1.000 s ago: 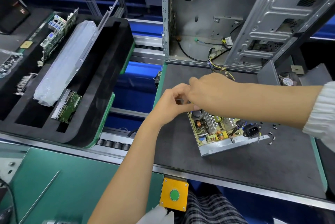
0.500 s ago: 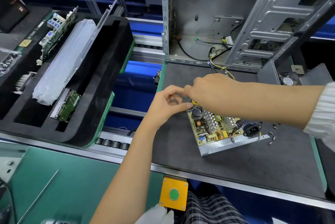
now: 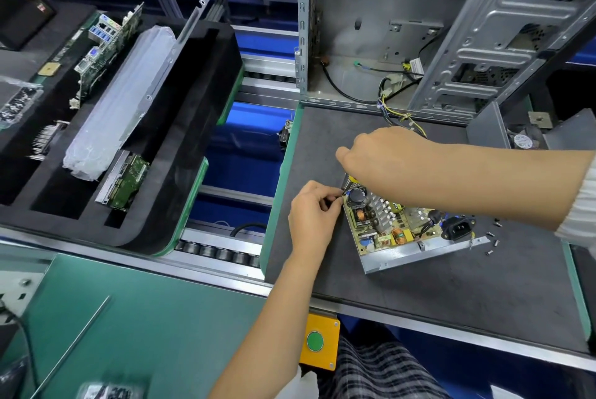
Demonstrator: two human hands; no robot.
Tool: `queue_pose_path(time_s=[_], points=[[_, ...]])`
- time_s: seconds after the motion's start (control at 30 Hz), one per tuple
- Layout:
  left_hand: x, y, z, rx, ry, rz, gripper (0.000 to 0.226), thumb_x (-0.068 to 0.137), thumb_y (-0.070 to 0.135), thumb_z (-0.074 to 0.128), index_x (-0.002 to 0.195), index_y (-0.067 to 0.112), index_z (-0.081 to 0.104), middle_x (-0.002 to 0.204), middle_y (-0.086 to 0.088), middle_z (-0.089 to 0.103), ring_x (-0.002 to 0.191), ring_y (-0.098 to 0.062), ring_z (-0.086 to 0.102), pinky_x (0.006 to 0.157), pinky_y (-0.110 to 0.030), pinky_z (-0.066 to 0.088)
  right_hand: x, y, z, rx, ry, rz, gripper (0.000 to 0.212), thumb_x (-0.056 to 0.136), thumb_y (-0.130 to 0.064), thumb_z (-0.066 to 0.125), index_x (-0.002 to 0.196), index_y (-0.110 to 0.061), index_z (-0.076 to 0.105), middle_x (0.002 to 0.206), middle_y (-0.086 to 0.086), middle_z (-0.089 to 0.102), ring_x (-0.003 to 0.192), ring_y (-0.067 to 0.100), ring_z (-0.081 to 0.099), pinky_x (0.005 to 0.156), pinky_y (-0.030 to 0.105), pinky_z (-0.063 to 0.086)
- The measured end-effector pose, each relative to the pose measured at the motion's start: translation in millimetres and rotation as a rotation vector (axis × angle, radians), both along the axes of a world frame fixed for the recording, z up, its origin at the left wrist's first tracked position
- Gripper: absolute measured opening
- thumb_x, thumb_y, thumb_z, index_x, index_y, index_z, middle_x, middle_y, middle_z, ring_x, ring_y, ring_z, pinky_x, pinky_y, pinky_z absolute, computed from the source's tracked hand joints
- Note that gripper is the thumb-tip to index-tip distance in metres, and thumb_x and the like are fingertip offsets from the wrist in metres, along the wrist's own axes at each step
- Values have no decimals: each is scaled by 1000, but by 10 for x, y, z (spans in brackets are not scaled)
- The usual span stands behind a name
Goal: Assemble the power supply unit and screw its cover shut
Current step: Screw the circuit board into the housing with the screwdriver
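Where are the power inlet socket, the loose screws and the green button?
power inlet socket (image 3: 458,228), head view, black front face.
loose screws (image 3: 492,242), head view, middle of the cluster.
green button (image 3: 315,341), head view, button centre.

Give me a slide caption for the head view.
Both hands work at the open power supply's corner.

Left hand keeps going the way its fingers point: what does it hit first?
Most likely the power supply board: the left hand points right at its near-left corner, by the black capacitor. Whether it touches already is unclear.
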State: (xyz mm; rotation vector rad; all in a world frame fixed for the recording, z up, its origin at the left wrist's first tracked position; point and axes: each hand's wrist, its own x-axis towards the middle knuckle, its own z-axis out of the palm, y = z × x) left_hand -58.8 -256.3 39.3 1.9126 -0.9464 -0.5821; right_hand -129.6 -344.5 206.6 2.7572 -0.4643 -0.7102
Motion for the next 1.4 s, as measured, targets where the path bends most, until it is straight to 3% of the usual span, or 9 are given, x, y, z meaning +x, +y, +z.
queue_pose_path(time_s=[0.23, 0.37, 0.6, 0.87, 0.97, 1.07, 1.23, 1.33, 1.4], points=[[-44, -17, -4, -29, 106, 59, 10, 83, 7, 74, 90, 13, 78, 82, 1, 63, 68, -11, 56, 66, -23, 48, -129, -134, -109, -35, -81, -43, 17, 95, -22, 48, 96, -13, 33, 66, 1, 35, 50, 20, 33, 40, 28, 22], [-53, -23, 3, -30, 108, 63, 10, 83, 6, 73, 89, 12, 78, 83, 0, 63, 68, -9, 55, 66, -22, 47, -150, -170, -101, -3, -89, -31, 41, 90, -16, 55, 88, -19, 15, 69, 2, 42, 48, 17, 35, 40, 28, 22], [-77, 0, 6, -61, 54, 96, 10, 83, 5, 74, 90, 10, 79, 82, 0, 65, 67, -5, 55, 67, -6, 42, -44, -85, -94, 7, -70, -30, 30, 90, -16, 56, 90, -16, 26, 62, 1, 30, 46, 16, 27, 41, 27, 16], [-53, -9, 43, -42, 91, 75, 10, 82, 2, 73, 89, 8, 78, 78, 2, 62, 64, -4, 53, 64, -5, 41, 21, -43, -47, -7, -37, -61, 20, 92, -13, 53, 90, -15, 33, 63, 1, 28, 48, 16, 26, 42, 28, 16], [-44, -20, 62, -27, 114, 70, 9, 81, 4, 74, 89, 8, 78, 80, 0, 63, 62, -1, 54, 64, -4, 41, 83, 6, -26, -54, -29, -39, 3, 95, -14, 51, 94, -15, 49, 70, 3, 43, 68, 24, 55, 44, 28, 24], [-59, -30, 65, -20, 105, 76, 9, 80, 4, 75, 88, 7, 77, 83, -2, 63, 61, -2, 52, 65, -4, 41, 137, 17, -73, -133, -27, -19, 15, 98, -15, 47, 100, -12, 61, 94, 4, 61, 93, 30, 62, 59, 29, 36], [-83, -43, 42, -21, 108, 109, 8, 80, 2, 76, 87, 6, 76, 83, -5, 64, 63, -4, 51, 65, -5, 42, 121, -45, -51, -103, 4, -19, 30, 96, -32, 51, 114, -9, 44, 86, 8, 38, 49, 15, 33, 41, 27, 21], [-86, -42, 33, -18, 99, 103, 7, 80, 3, 76, 86, 7, 76, 82, -3, 64, 62, -3, 51, 64, -5, 42, 123, -99, -19, -32, 26, 41, 33, 86, -7, 56, 110, -12, 34, 92, 9, 27, 44, 17, 32, 38, 29, 18], [-85, -45, 28, -19, 96, 101, 7, 80, 4, 76, 86, 8, 77, 81, -1, 63, 62, -4, 51, 64, -5, 42, 124, -104, -20, -62, 33, 89, 20, 90, -9, 55, 106, -10, 43, 88, 8, 33, 54, 21, 46, 40, 28, 20]])
